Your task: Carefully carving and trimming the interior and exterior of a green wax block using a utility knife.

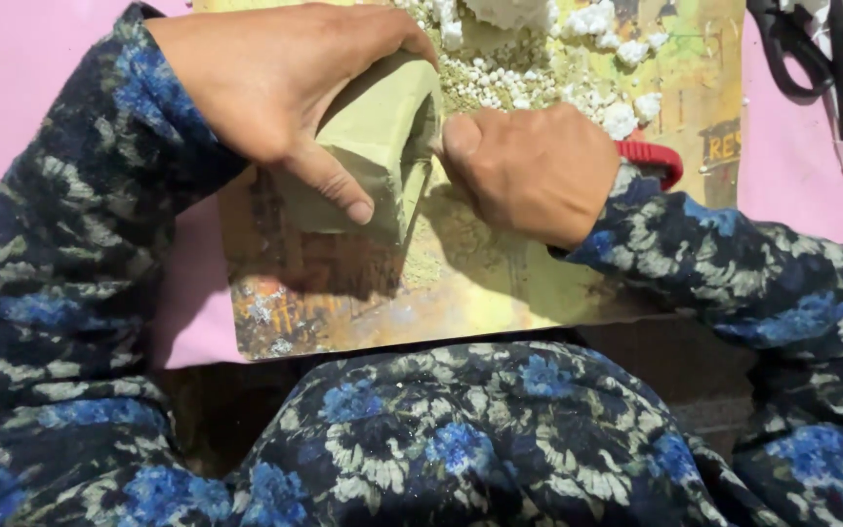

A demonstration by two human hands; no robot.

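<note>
Foam block (373, 146): olive-green, wedge-like piece standing on the printed board, upper centre of view, between the two hands.
Lap (461, 439): nearest the camera; dark fabric with blue and grey flowers, just below the board's near edge.
Sleeves: same floral fabric on both forearms, entering from lower left and lower right.
Board (343, 312): yellow-brown printed sheet lying on a pink surface (12, 88); its near edge overhangs toward the lap.
Left hand (275, 88): clamped over the top and left side of the foam block, thumb pressed flat on its front face.
Right hand (534, 171): fist closed tightly round a red-handled tool (651, 158); only the handle end shows past the wrist; blade hidden, thumb tip touching the block's right edge.
Green dust: fine crumbs on the board below and right of the block.
White crumbs (587, 59): loose white foam bits scattered on the board's far part, beyond both hands.
Scissors (797, 49): black handles, far right corner, on the pink surface, well apart from the hands.
</note>
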